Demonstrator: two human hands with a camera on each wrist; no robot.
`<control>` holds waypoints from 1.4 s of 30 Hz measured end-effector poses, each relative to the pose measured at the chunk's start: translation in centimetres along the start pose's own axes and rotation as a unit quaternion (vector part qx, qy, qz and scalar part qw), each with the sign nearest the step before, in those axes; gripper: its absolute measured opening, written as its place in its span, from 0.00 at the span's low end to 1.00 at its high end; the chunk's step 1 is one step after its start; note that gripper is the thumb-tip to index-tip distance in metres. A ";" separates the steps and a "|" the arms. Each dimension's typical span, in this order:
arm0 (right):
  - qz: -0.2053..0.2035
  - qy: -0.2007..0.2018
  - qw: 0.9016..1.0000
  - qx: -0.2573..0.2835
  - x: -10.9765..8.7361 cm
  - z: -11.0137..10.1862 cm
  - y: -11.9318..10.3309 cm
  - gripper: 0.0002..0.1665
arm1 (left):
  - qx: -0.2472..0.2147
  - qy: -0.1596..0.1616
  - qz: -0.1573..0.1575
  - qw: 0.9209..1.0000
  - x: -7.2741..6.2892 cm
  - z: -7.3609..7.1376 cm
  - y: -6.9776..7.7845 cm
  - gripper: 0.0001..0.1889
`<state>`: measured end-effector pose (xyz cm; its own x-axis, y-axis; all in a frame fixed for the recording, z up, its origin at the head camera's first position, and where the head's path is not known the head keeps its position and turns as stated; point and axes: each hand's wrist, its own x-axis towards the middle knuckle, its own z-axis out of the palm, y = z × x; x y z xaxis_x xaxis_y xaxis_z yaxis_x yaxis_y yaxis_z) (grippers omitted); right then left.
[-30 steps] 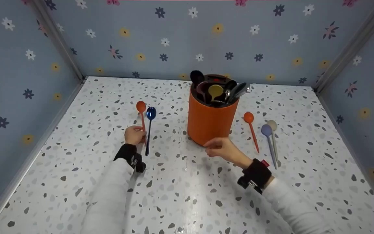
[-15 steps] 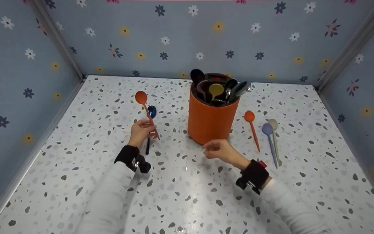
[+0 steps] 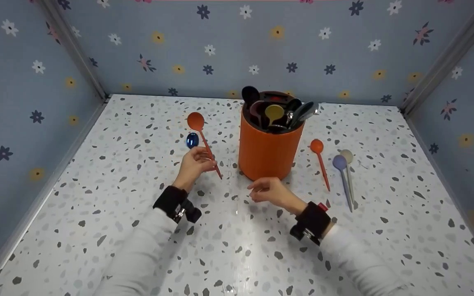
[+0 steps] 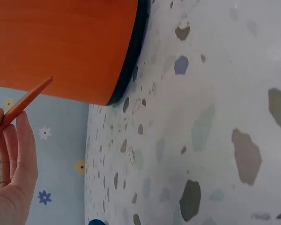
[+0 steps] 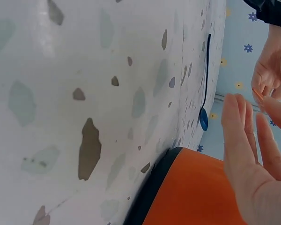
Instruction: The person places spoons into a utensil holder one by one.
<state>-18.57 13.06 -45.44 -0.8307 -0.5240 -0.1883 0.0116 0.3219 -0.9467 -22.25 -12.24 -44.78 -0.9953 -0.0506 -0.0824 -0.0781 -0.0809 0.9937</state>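
My left hand (image 3: 194,166) pinches the handle of an orange spoon (image 3: 196,121), lifted off the table with its bowl pointing away. In the left wrist view the spoon's handle tip (image 4: 35,93) sticks out past the fingers, in front of the orange utensil holder (image 4: 61,51). Beneath that hand lies a dark blue metallic spoon (image 3: 192,140), its handle mostly hidden in the head view but visible in the right wrist view. My right hand (image 3: 276,192) holds nothing, its fingers loosely bent before the holder's base. Black, yellow, maroon and shiny metal utensils stand in the holder.
Right of the holder, a second orange spoon (image 3: 322,166), a purple spoon (image 3: 340,163) and a beige spoon (image 3: 347,155) lie on the speckled table (image 3: 237,255). The purple one partly overlaps the beige one. Flower-patterned panels (image 3: 228,49) enclose the back and both sides.
My left hand has raised the orange spoon from beside the blue spoon and carried it rightward, toward the holder. My right hand has shifted slightly left and nearer to me.
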 end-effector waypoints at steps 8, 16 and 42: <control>-0.008 0.024 1.000 0.018 0.6 0.5 -0.8 0.21 | -0.008 -0.030 0.014 0.999 -1.9 3.0 0.8 0.17; -0.015 0.039 0.998 0.054 0.8 0.7 -1.1 0.19 | 0.006 -0.047 0.025 0.999 -3.2 5.0 1.4 0.17; -0.025 0.064 0.996 0.062 0.4 0.7 -2.1 0.14 | 0.021 -0.059 0.022 0.998 -3.9 5.9 1.8 0.15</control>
<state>-18.54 11.68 -43.72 -0.8959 -0.4298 -0.1124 0.0298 0.1943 -0.9805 -18.79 -6.28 -42.25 -0.9974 0.0650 -0.0310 -0.0336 -0.0387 0.9987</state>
